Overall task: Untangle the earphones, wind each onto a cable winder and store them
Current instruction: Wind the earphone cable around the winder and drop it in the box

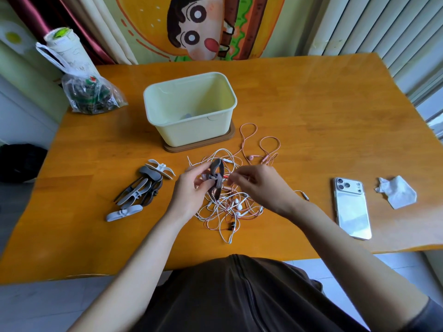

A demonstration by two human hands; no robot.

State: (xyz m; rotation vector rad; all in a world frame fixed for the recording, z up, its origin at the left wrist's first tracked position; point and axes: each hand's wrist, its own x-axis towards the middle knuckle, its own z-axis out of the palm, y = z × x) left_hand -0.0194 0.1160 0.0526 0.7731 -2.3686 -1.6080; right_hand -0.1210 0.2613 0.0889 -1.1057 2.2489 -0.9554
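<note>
Two bare hands meet just in front of the pale yellow plastic tub (191,134). The left hand (190,188) grips a dark grey rubber cable winder (217,173), and the right hand (257,185) pinches a strand of the tangled white and pink earphones (227,208). These lie heaped beneath the hands, on the near side of the tub. Spare grey and white winders (143,188) lie off its front-left corner.

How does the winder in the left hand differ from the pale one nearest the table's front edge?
Held winder is dark grey; pale winder is light grey. Held winder is bent in the left hand above the earphones; pale winder lies flat on the table. Both are cable winders.
</note>
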